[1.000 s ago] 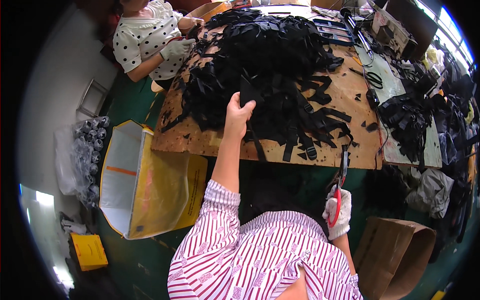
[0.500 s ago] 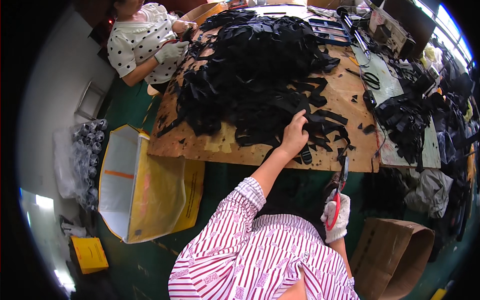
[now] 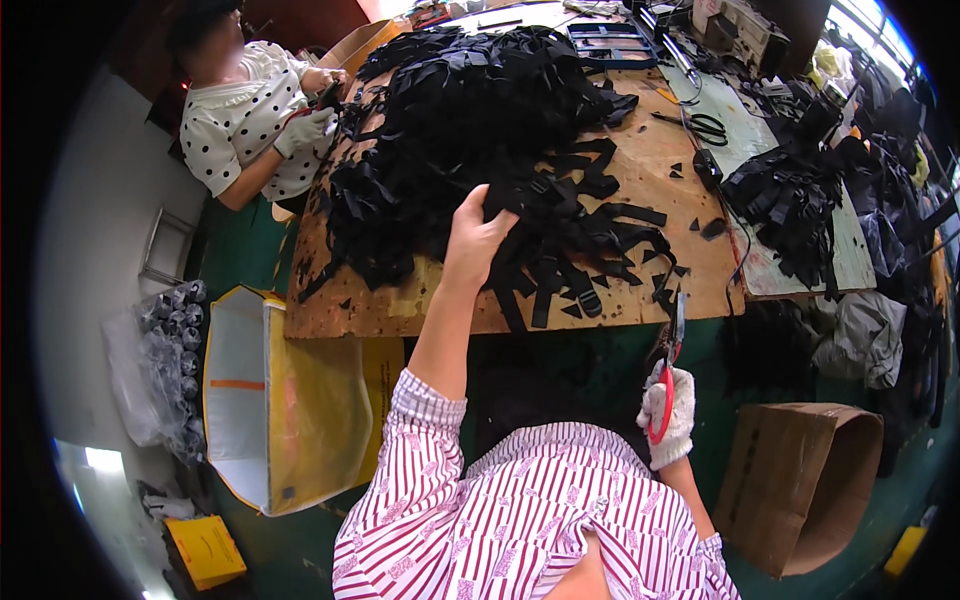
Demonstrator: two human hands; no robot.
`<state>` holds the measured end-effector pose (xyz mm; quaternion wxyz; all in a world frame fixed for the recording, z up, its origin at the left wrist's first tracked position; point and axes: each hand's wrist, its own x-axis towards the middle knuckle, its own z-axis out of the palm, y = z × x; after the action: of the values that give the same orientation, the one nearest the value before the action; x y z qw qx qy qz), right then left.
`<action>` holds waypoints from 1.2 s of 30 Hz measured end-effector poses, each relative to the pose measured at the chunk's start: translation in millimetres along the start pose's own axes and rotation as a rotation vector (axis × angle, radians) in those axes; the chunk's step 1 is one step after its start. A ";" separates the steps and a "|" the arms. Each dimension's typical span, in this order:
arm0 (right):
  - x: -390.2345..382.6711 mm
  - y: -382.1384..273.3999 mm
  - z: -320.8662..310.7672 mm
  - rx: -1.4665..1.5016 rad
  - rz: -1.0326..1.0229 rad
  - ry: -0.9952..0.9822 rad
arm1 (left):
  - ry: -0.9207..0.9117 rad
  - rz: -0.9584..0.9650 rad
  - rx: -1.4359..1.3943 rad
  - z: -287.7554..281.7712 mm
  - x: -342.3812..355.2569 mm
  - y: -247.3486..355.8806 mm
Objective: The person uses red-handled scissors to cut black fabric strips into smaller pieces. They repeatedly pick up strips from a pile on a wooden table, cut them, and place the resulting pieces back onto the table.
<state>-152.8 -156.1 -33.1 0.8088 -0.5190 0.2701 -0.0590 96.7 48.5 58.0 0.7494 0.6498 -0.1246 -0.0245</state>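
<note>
My left hand [image 3: 478, 235], bare, reaches into a large heap of black webbing straps and fabric pieces [image 3: 470, 110] on the wooden table [image 3: 690, 260], its fingers closed on some black pieces near the front of the heap. Lower at the right, beside the table's front edge, my right hand [image 3: 667, 415], in a white knit glove, grips red-handled scissors [image 3: 666, 390] with the blades pointing up. Small black offcuts and buckled straps lie around the heap.
A co-worker [image 3: 240, 130] works at the left side. Yellow bin [image 3: 310, 420] lower left, cardboard box [image 3: 765, 485] lower right. A pale board [image 3: 855, 270] with more black straps [image 3: 775, 210], loose black scissors [image 3: 705, 127], cables and equipment line the right. Bagged rolls [image 3: 170, 360] stand by the wall.
My left hand moved right along the heap, then back left onto other black pieces. My right hand stays low with the scissors. The view has shifted slightly.
</note>
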 end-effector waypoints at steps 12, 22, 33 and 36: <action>-0.7 -3.3 -3.7 -0.049 0.009 0.008 | -0.138 0.139 1.418 36.0 55.8 -81.7; 19.5 -9.9 6.9 -0.025 0.086 -0.098 | -0.108 0.292 0.605 20.5 -5.0 -43.9; 72.1 -65.0 68.9 0.177 -0.131 -0.233 | -0.451 0.660 1.054 33.1 -83.5 -28.4; 73.9 -52.2 72.8 0.291 -0.103 -0.245 | -0.438 0.708 1.099 30.2 -86.9 -46.2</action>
<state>-44.4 -148.8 7.6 0.8981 -0.4129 0.1312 -0.0752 11.8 29.4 3.0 0.2315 0.8358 -0.4722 0.1575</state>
